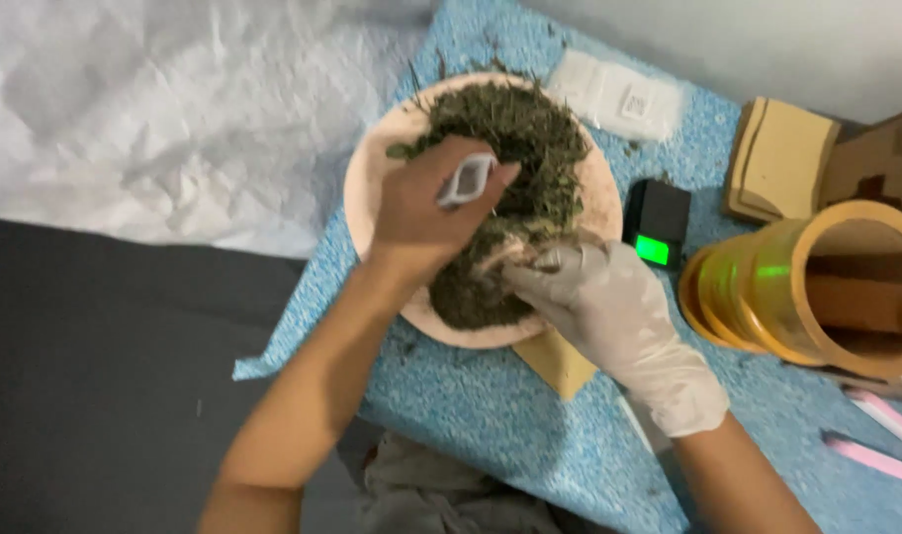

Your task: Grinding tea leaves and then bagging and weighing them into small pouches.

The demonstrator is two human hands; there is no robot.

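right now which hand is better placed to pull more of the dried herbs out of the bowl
Probably the right. The gloved right hand already has its fingertips in the dried herbs at the bowl's near edge. The bare left hand is occupied holding a small white packet.

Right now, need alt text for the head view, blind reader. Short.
Two hands work over a round pale bowl heaped with dried green herb: the bare left hand holds a small white packet, and the white-gloved right hand pinches a clump of herb. The bowl sits on a speckled blue mat, with a yellow tape roll to the right.
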